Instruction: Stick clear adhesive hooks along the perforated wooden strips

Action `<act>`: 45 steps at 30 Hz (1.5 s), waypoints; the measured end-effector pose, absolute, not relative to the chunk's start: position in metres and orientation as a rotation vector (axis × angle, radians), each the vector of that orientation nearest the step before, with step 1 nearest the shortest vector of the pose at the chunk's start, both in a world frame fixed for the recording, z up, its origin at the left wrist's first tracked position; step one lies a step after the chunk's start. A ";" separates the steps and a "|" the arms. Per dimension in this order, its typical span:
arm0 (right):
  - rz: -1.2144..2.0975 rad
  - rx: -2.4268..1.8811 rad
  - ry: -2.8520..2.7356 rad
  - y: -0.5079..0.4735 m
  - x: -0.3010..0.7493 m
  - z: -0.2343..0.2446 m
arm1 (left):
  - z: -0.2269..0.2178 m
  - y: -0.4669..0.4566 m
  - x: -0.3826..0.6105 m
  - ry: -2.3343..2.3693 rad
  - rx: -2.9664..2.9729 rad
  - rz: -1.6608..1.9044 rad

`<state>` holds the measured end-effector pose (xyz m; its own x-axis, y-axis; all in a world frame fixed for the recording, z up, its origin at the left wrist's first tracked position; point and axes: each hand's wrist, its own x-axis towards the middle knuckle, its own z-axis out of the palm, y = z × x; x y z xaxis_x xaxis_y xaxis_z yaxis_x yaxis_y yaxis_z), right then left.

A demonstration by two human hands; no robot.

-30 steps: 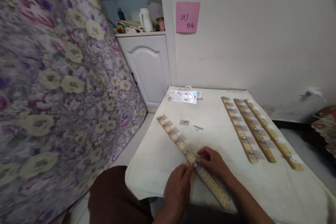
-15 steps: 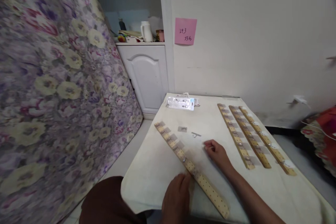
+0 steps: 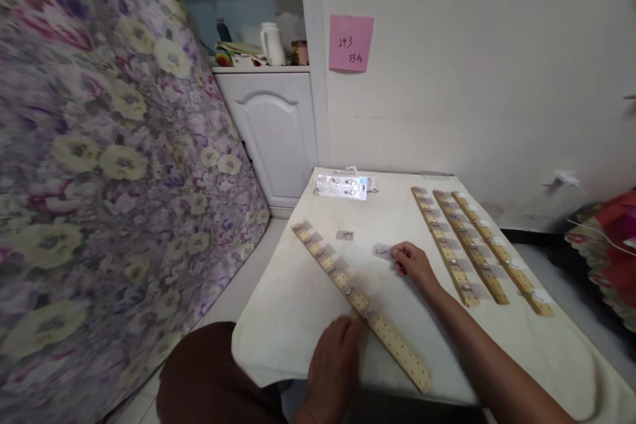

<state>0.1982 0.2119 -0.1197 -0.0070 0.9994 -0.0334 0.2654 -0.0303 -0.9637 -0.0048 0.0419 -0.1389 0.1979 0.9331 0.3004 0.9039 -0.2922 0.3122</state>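
My right hand (image 3: 411,261) pinches the edge of a clear adhesive hook (image 3: 381,250), a see-through patch with a small metal hook, tilted just over the table. Another clear hook (image 3: 345,235) lies flat to its left. A long light wooden strip (image 3: 400,349) with rows of small holes runs diagonally across the table; several such hooks sit along its far part, while the near end shows bare holes. By the strip's left edge, my left hand (image 3: 334,361) is curled closed, back upward. Its fingertips are hidden, so whether it grips the strip does not show.
Three similar strips (image 3: 444,245) with hooks lie side by side on the right of the cloth-covered table (image 3: 293,318). Clear hook packaging (image 3: 340,187) rests at the back edge. A floral curtain (image 3: 124,179) hangs at left; a wall with a pink note (image 3: 350,44) stands behind.
My right hand has taken hold of the clear hook that lay on the table and now holds it by its edge. The view has tipped slightly; my left hand stays beside the strip.
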 end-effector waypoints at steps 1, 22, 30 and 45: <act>1.154 -1.407 -1.396 0.202 0.206 -0.117 | -0.138 0.042 -0.005 1.823 2.376 0.685; 1.461 -1.222 -1.555 0.085 0.218 -0.092 | -0.109 0.017 0.036 1.473 1.775 1.015; 1.540 -1.219 -1.512 0.078 0.216 -0.092 | -0.106 0.018 0.047 1.526 1.706 1.040; 1.510 -1.121 -1.656 0.072 0.214 -0.091 | -0.085 0.024 0.045 1.391 1.982 1.012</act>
